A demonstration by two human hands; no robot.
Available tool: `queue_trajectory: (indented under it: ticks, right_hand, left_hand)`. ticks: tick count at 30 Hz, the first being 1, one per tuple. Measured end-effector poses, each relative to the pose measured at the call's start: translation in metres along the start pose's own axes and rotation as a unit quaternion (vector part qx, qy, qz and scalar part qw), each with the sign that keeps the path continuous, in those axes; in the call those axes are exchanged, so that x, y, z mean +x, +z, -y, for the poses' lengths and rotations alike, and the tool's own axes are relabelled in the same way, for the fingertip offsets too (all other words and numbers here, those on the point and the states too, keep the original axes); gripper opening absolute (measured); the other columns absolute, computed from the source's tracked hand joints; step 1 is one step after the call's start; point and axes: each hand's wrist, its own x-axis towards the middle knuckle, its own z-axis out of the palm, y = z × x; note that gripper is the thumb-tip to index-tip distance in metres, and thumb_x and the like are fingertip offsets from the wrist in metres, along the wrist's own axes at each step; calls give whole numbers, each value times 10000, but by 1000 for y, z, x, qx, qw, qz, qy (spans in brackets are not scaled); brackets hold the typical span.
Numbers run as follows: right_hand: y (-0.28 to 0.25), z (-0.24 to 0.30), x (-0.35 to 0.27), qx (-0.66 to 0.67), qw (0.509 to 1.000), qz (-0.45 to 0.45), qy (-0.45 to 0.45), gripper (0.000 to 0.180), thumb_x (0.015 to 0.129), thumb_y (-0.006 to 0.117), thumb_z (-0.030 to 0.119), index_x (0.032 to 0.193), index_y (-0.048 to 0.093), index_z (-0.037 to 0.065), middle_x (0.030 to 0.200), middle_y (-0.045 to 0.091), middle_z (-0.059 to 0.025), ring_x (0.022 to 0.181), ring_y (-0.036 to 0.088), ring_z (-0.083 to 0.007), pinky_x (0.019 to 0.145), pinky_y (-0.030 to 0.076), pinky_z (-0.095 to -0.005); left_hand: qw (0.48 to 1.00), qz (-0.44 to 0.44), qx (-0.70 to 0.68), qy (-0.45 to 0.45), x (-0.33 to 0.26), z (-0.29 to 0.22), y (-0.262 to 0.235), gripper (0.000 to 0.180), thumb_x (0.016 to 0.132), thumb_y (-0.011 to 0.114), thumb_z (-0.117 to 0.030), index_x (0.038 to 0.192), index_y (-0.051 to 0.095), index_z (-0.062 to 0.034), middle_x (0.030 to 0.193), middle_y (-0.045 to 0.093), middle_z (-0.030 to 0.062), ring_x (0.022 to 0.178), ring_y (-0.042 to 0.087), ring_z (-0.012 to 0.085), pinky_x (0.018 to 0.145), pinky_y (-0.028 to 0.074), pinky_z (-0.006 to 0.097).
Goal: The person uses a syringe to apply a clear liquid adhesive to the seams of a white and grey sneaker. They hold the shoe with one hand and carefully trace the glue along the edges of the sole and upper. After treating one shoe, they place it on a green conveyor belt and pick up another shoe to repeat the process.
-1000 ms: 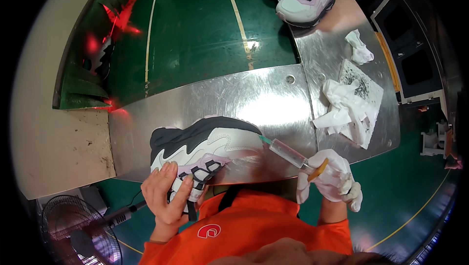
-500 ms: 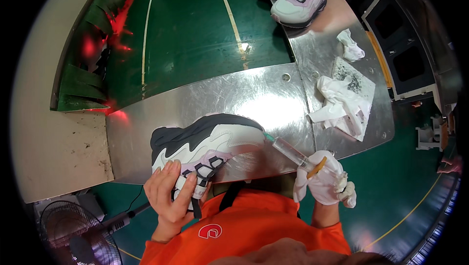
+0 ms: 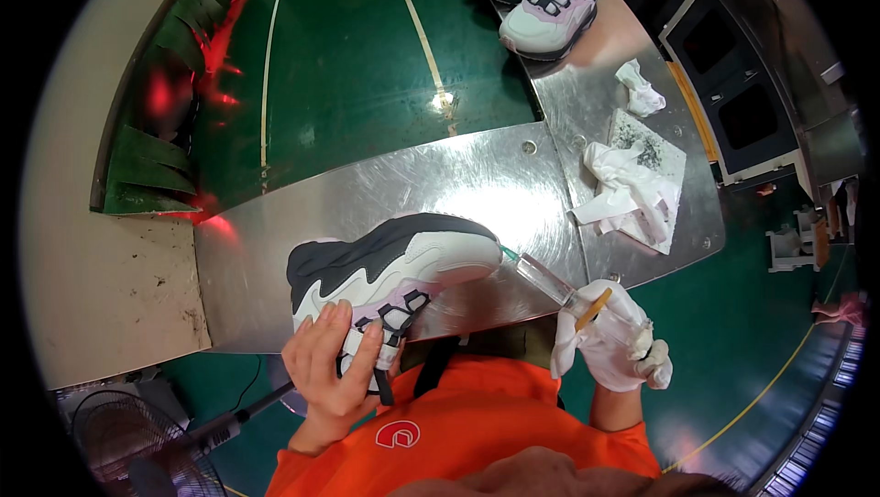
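Your left hand (image 3: 335,364) is bare and clasps the shoe (image 3: 390,268) at its laced upper, fingers wrapped over the tongue and laces, pinning it on its side at the near edge of the worktop (image 3: 477,185). Your right hand (image 3: 610,336), in a white glove, is closed around a syringe (image 3: 550,281), whose green tip touches the shoe at the toe end, right where the pale sole meets the upper. So the work in hand looks to be at the toe seam, with the needle already placed. Whether any fluid has gone in you cannot tell from here: the barrel is clear and its fill level is too small to read.

As a judgement, you are partway through this shoe. It is held, turned and the tip is seated; the rest of the sole line, round the dark heel, shows no sign either way.

Crumpled white wipes (image 3: 628,190) lie on a speckled sheet well to the right, apart from the shoe. Two more shoes (image 3: 545,2) stand at the far end of the worktop, well away from both hands. A fan (image 3: 137,447) sits at floor level, lower left.
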Motion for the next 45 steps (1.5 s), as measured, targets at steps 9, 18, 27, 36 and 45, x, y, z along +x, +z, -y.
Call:
queue_trajectory:
  ticks: [9,18,27,36,45]
  right_hand:
    - [24,7,-2,-46,997,-56,17,1154,535,832,486,1385,354,-131,1114,575,-302,843,675,-411,681,592,-467]
    - [60,17,6,-134,987,-70,46,1082,586,889,305,1407,340,-134,1162,561,-241,997,634,-323,791,573,-424]
    - [59,14,11,-268,961,-22,67,1122,467,935,128,1421,381,-75,1195,585,-162,1004,610,-218,906,513,-355]
    - [16,-20,23,-331,943,-19,17,1047,464,926,161,1377,455,-38,1162,624,-131,852,625,-165,797,525,-275]
    - [5,-41,33,-351,929,-44,109,920,509,942,228,1299,510,43,1065,633,-88,739,555,-109,721,501,-234]
  left_hand:
    - [1000,6,-5,10,-8,4,2,344,783,675,-195,1122,727,-166,1206,669,172,1085,644,310,926,450,427]
    - [1000,3,-11,1,-4,3,2,352,763,698,-181,1113,730,-163,1224,660,165,1106,633,315,946,444,424]
    - [993,75,-87,-8,36,14,-15,555,623,865,-150,1141,675,-87,1255,620,185,1060,614,364,875,463,442]
    - [971,202,-126,-33,114,44,-15,501,633,854,-175,1091,675,-78,1136,642,118,993,618,321,824,470,412]
    - [887,405,-219,-39,181,85,7,606,602,895,-254,1102,648,-19,1009,684,138,919,665,304,790,520,370]
